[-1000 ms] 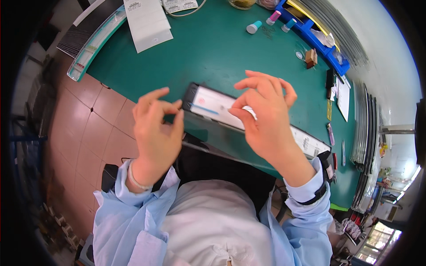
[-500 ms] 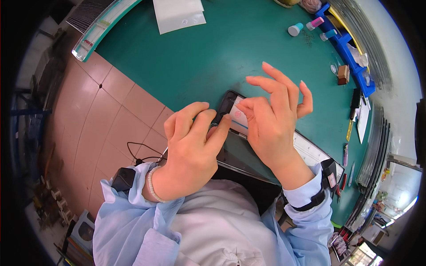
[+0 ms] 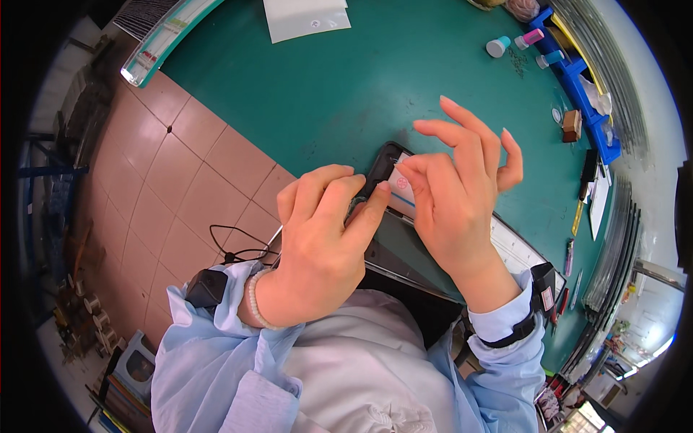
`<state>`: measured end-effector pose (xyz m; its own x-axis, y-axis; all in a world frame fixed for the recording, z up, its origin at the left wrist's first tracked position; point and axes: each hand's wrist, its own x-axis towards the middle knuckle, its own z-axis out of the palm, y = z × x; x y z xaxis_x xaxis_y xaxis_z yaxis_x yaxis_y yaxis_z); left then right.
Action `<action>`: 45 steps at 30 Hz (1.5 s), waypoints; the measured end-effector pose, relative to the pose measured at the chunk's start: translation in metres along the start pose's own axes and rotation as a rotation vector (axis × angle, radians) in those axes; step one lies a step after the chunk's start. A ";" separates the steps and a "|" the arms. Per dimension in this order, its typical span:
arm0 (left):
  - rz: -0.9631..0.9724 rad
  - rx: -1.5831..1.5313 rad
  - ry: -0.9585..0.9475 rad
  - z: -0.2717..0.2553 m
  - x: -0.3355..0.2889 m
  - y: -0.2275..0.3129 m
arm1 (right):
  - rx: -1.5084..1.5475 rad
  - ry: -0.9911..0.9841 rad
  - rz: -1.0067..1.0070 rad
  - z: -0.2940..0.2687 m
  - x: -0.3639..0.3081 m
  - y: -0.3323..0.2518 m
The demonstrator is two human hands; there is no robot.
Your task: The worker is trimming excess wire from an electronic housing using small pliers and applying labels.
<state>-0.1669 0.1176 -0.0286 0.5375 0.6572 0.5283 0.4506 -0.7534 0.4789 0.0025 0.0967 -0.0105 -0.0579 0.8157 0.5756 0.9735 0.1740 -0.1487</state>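
My left hand (image 3: 321,242), with a beaded bracelet at its wrist, is curled at the near left edge of a black, rounded-corner object (image 3: 382,164). Its fingertips are closed beside that object, over something small and dark that the fingers mostly hide. My right hand (image 3: 458,195) is over a white card with a red print (image 3: 403,185), just right of the black object. Thumb and forefinger pinch together there, while the other fingers stick up spread. What the pinch holds is too small to make out.
Along the near table edge lies a long white ruler-like strip (image 3: 512,244). White sheets (image 3: 307,20) lie at the back. Small capped bottles (image 3: 498,47), a blue rack (image 3: 577,83), a brown block (image 3: 572,126) and several hand tools line the right side. A black cable (image 3: 238,249) hangs at left.
The whole view has shifted slightly, so table and hands appear a little further right. Both hands keep nearly the same pose at the black object.
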 end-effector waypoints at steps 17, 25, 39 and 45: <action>0.046 0.411 -0.347 -0.023 0.042 -0.010 | -0.353 -0.116 0.320 -0.154 -0.015 0.012; 0.138 0.469 -0.341 -0.027 0.054 -0.046 | 0.110 -0.225 0.579 -0.178 -0.108 0.154; 0.066 0.441 -0.359 -0.022 0.056 -0.036 | 0.129 -0.257 0.476 -0.143 -0.103 0.175; 0.100 0.455 -0.309 -0.041 0.050 -0.050 | 0.239 -0.306 0.423 -0.114 -0.086 0.180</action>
<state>-0.1912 0.1893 0.0024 0.7468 0.5973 0.2924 0.6120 -0.7893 0.0495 0.2081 -0.0047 0.0051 0.2300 0.9578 0.1725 0.8508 -0.1119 -0.5134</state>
